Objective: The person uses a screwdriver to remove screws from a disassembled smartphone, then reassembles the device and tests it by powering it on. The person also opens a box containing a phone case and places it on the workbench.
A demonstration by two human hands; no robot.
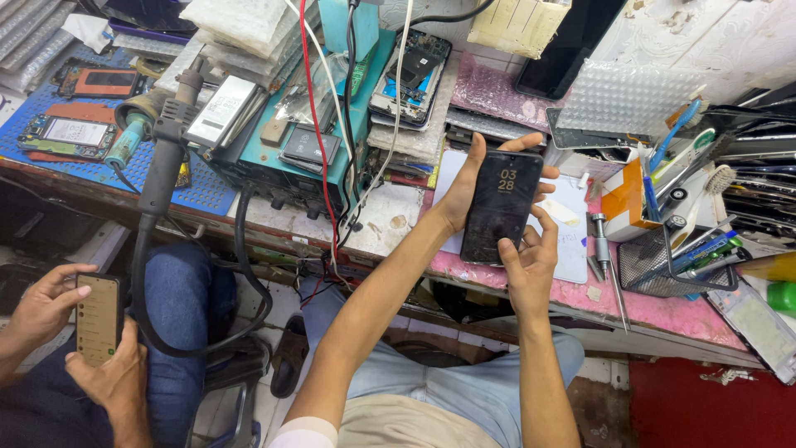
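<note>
We hold the black slab smartphone with its lit glass screen (501, 206) above the cluttered pink-topped bench (663, 319): our left hand (464, 189) grips its edges, our right hand (531, 257) pinches the bottom. A slip could, we judge, drop it onto the metal screwdriver (600, 242).

**Wearer: clothing and visible body**

- Left hand (464, 187): bare, no ring, watch or glove to be seen.
- Right hand (529, 261): bare, no ring or glove; wrist uncovered.
- Both forearms: bare up to the elbow.
- Left sleeve (303, 433): short, white or very pale, its hem just showing at the upper arm near the frame's lower edge.
- Shirt front (406, 423): beige or light tan, plain.
- Trousers (464, 386): light blue denim, faded, creased at the lap.
</note>
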